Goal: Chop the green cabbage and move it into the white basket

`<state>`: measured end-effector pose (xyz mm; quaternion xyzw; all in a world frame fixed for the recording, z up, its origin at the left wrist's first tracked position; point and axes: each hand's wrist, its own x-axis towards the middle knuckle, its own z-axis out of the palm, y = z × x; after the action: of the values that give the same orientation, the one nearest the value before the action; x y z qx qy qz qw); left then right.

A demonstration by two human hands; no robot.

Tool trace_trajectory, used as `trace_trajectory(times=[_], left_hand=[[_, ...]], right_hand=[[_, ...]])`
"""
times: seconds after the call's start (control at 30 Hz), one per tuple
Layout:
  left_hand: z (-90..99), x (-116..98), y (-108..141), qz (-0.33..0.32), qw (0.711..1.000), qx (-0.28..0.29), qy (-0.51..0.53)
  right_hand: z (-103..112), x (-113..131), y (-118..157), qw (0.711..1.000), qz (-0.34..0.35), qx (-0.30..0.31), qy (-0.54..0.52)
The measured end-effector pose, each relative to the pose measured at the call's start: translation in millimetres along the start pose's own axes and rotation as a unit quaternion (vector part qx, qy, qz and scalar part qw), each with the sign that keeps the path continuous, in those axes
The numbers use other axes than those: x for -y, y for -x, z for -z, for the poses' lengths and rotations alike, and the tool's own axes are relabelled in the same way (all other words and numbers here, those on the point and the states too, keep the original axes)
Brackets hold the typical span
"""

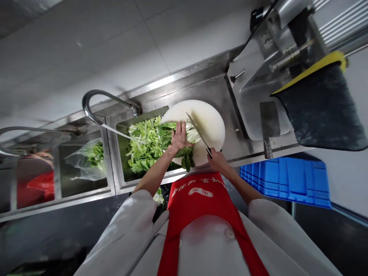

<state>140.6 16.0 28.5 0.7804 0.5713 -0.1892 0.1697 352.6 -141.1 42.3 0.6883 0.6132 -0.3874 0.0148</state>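
Observation:
A round white cutting board (211, 117) rests on the steel counter, its left side reaching over a sink. Leafy greens (166, 135) lie on the board, their pale stalk ends pointing right. Across them my left hand (179, 137) lies flat with fingers spread, pressing from above. My right hand (217, 160) is wrapped around the black handle of a knife (198, 131). The blade slants up and left, just beside the stalk ends; whether it touches them I cannot tell. Cut greens (140, 142) fill the sink to the left, under running water.
A curved faucet (107, 94) pours into the sink. Farther left, a plastic bag of greens (93, 157) sits in another sink. A cleaver (269, 122) lies at right near a metal machine (258, 76) and a dark, yellow-edged cloth (322, 107). Blue crates (287, 180) stand below the counter.

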Motion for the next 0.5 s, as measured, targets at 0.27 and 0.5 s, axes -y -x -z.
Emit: trace_trajectory(times=[0.27,0.5], left_hand=[[3.9,-2.4,-2.6,0.039,0.998,-0.024,0.035],[-2.9,-9.3,5.3,0.052,0.996,-0.055,0.045]], right_hand=[[34.4,6.9,-15.2,0.998,-0.033,-0.011,0.049],[51.2,35.9,1.0,0.991,-0.033,-0.063,0.113]])
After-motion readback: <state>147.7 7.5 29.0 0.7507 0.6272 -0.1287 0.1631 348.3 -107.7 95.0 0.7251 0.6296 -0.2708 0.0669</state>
